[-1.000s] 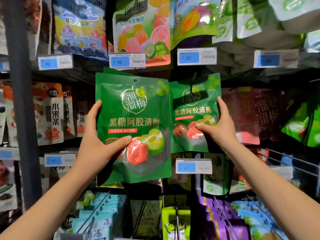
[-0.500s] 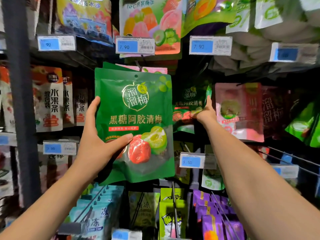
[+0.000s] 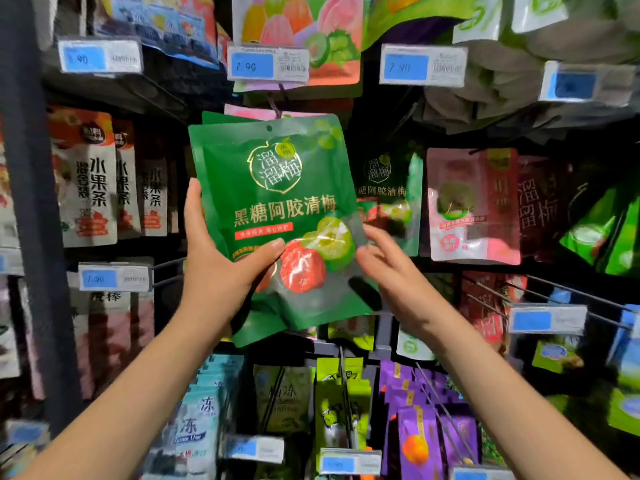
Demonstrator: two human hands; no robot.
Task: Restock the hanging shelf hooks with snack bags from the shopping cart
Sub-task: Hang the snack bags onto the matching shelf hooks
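Gripping green snack bag [image 3: 277, 202] by its left edge: left hand [image 3: 221, 271], thumb across front; right hand [image 3: 391, 271] loose, fingers apart, at right edge; matching bag [image 3: 388, 188] hangs behind.

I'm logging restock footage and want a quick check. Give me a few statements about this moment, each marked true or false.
1. The left hand grips the green plum bag, with its thumb across the front. True.
2. The right hand is curled round a pink bag. False: its fingers are straight, by the green plum bag's right edge.
3. A matching green bag hangs on the shelf behind, to the right of the held one. True.
4. The price tag above the held bag reads 9.50. False: it reads 7.90.
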